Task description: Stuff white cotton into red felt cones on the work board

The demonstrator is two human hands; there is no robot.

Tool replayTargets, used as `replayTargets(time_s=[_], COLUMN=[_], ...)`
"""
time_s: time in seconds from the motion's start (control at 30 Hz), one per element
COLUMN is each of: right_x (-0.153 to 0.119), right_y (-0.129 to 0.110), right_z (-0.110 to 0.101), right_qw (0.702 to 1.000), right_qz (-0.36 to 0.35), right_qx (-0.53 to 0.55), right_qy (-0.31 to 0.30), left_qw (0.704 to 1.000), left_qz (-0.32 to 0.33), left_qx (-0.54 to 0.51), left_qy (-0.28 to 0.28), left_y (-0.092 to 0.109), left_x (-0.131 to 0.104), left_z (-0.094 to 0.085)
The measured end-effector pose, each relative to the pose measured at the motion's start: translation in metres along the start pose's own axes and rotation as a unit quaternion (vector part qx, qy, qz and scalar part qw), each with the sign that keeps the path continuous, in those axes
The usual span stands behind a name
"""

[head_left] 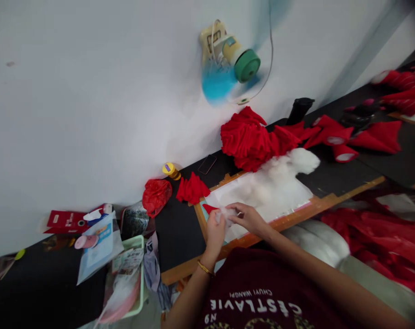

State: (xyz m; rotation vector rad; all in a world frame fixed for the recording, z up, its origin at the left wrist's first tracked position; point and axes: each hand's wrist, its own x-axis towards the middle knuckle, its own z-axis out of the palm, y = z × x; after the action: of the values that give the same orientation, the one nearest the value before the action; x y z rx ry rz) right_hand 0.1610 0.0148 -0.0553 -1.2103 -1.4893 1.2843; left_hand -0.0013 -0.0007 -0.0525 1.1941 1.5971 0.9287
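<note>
My left hand [215, 232] is closed around a small pointed red cloth piece [209, 208], whose tip pokes out above the fingers. White fluffy stuffing [229, 214] sits at the cloth, between both hands. The fingertips of my right hand [249, 218] pinch this stuffing from the right side. Under the hands lies a white sheet [224, 196] on a wood-edged board. A large heap of loose white stuffing [279, 176] covers the sheet's right half. Most of the held cloth is hidden by my fingers.
Behind the board rise a big pile of red cloth pieces [245, 139] and a smaller one [193, 188]. A phone [207, 164], a yellow-lidded jar [171, 171] and a red plastic bag [156, 196] stand near the wall. A fan [228, 64] hangs above. A green-rimmed basket [141, 274] is at left.
</note>
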Motion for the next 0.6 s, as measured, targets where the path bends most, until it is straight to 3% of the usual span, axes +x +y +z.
replayTargets(time_s=[0.07, 0.17, 0.27, 0.43, 0.6], right_x=[0.000, -0.001, -0.003, -0.003, -0.001], right_y=[-0.003, -0.001, 0.005, 0.013, 0.010], right_z=[0.001, 0.003, 0.002, -0.003, 0.001], right_qw=[0.999, 0.999, 0.998, 0.994, 0.996], right_qz=[-0.031, -0.012, 0.032, 0.044, 0.071], right_qx=[-0.042, -0.044, -0.025, -0.045, -0.002], right_qy=[0.011, 0.019, 0.037, 0.091, 0.060], left_qw=[1.000, 0.999, 0.999, 0.997, 0.999], left_qz=[0.007, -0.008, -0.024, -0.049, 0.010], left_qx=[0.013, 0.002, -0.020, -0.053, -0.015], left_qy=[-0.020, -0.033, -0.011, 0.019, -0.033], left_y=[0.001, 0.000, -0.004, -0.007, -0.003], left_x=[-0.002, -0.005, -0.006, -0.005, -0.004], left_z=[0.002, 0.004, 0.004, 0.005, 0.010])
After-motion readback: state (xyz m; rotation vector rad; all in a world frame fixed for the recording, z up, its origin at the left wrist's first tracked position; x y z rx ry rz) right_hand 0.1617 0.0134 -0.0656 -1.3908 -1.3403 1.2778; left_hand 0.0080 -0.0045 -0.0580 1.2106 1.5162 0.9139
